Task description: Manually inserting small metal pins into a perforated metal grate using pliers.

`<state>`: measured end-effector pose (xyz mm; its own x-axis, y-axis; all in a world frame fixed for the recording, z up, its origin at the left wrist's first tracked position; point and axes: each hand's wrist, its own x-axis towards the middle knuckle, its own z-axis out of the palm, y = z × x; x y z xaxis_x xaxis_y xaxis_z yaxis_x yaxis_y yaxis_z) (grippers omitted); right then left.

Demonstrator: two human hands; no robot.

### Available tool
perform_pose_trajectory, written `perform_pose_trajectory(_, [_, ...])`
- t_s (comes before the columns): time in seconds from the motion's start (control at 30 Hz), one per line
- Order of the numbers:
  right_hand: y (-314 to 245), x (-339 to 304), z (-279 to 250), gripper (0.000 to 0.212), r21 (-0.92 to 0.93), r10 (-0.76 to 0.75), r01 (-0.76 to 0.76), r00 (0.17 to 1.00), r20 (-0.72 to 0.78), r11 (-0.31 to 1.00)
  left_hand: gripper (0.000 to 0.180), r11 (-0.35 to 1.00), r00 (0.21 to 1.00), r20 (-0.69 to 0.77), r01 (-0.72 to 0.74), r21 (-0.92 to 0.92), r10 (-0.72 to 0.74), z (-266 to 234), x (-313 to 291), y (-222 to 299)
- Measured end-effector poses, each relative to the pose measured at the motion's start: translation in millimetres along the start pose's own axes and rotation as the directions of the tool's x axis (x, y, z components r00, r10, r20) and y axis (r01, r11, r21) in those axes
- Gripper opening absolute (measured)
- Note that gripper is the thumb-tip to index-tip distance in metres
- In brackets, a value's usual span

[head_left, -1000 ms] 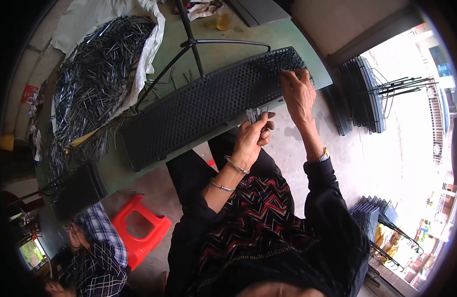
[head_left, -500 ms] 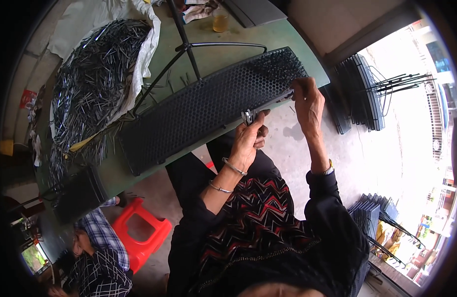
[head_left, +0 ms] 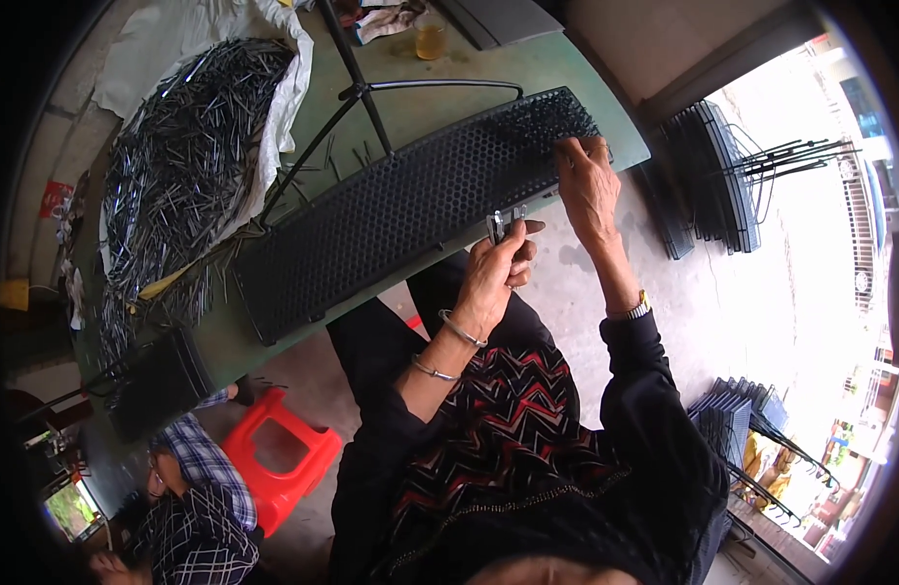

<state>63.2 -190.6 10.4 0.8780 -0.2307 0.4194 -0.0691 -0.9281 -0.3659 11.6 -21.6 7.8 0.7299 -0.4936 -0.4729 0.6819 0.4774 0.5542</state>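
We see the left hand (head_left: 493, 276) gripping a small bunch of thin strips (head_left: 498, 228). Just beyond it, on the table (head_left: 527, 66), lies the black perforated panel (head_left: 401, 190); the right hand (head_left: 589, 190) bends over its bristled end (head_left: 549, 117), and we cannot tell whether it grips anything. Left of both hands: a white sack (head_left: 299, 78).

Long black honeycomb panel (head_left: 396, 200), slanted across the green tabletop (head_left: 459, 70), bristly at its right end. Small bunch of thin, shiny strips (head_left: 498, 226), poking up from the left hand (head_left: 492, 275).
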Motion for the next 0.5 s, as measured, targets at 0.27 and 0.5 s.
perform_pose_trajectory(0.27, [-13, -24, -45, 0.02, 0.576, -0.159, -0.297, 0.775, 0.611, 0.762, 0.028, 1.0, 1.0, 0.015, -0.003, 0.014, 0.003, 1, -2, -3])
perform_pose_trajectory(0.5, [-11, -23, -58, 0.02, 0.563, -0.118, -0.503, 0.668, 0.735, 0.656, 0.032, 0.995, 0.989, 0.14, 0.032, 0.096, -0.046, 0, -4, -3])
